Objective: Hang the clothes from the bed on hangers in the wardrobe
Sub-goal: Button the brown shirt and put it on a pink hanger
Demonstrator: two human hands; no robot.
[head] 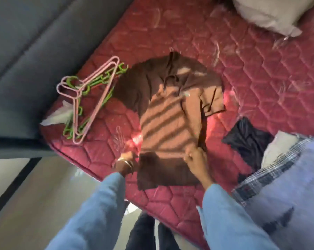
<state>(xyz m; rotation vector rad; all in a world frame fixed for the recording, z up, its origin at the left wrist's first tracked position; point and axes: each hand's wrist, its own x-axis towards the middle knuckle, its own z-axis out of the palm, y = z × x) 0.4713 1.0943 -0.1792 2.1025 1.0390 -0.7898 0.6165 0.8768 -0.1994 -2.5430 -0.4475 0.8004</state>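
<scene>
Gripping: both hands hold the lower hem of the brown shirt (pixel 172 112)
Left hand (pixel 125 159): fingers curled on the hem's left corner
Right hand (pixel 195 156): pinching the hem's right side
Shirt: spread flat on the red mattress (pixel 243 65)
Hangers (pixel 87 100): pink and green, piled just left of the shirt
Dark garment (pixel 246 139): crumpled to the right

A home bedroom: a red quilted mattress (pixel 243 73) with a pillow (pixel 271 13) at its head, clothes (pixel 170 105) spread across it, and pink and green plastic hangers (pixel 87 98) lying near the edge.
</scene>
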